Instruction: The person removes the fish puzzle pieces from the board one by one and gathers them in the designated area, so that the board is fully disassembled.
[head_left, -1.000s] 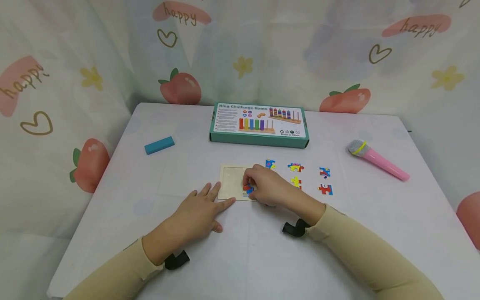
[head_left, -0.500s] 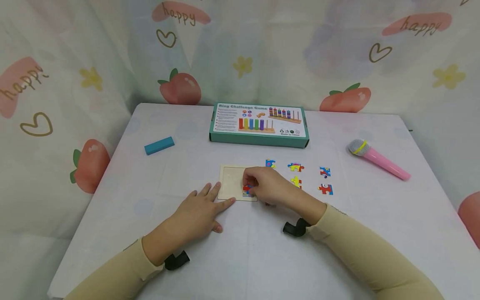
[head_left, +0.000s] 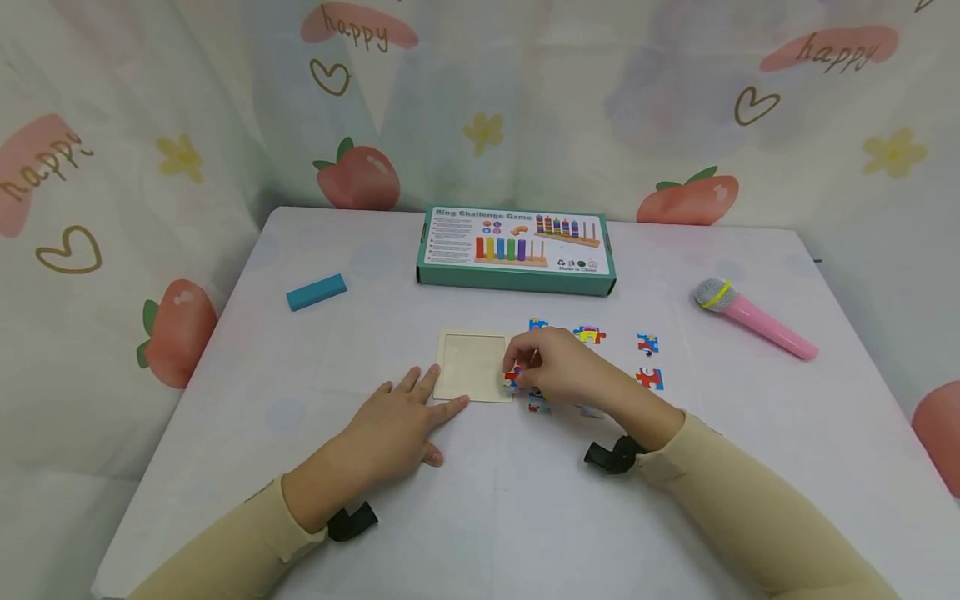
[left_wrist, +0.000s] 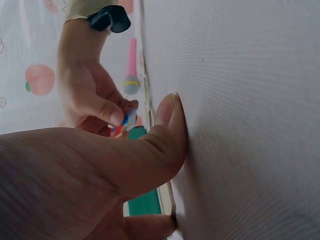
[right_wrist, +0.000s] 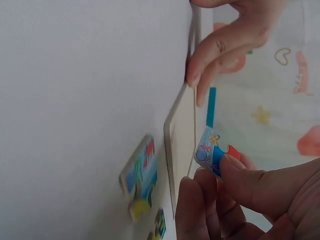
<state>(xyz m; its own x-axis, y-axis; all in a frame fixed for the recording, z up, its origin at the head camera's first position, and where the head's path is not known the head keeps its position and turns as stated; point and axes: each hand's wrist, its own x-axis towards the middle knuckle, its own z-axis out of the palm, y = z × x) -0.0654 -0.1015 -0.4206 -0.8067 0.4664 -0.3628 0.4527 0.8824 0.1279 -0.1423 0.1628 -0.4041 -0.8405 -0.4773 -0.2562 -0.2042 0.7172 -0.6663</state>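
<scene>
My right hand (head_left: pixel 564 365) pinches a jigsaw piece (head_left: pixel 512 379) between thumb and fingers, over the right edge of a shallow wooden puzzle tray (head_left: pixel 471 367). In the right wrist view the piece (right_wrist: pixel 209 150) is blue and red with small sea prints, tilted up above the tray (right_wrist: pixel 179 131). My left hand (head_left: pixel 396 427) lies with fingers spread on the table, its fingertips at the tray's left and near edges. The left wrist view shows the left thumb (left_wrist: pixel 162 135) against the table surface. Part of the tray's right side is hidden behind the right hand.
Several loose jigsaw pieces lie right of the tray, among them a red and blue piece (head_left: pixel 649 379) and a yellow and red piece (head_left: pixel 590 335). Behind stands a green game box (head_left: pixel 517 279). A blue block (head_left: pixel 317 292) lies left, a pink toy microphone (head_left: pixel 765 325) right.
My right hand has lifted the piece from inside the tray and moved a little right with it, uncovering more of the tray's bare bottom. The left hand has stayed in place.
</scene>
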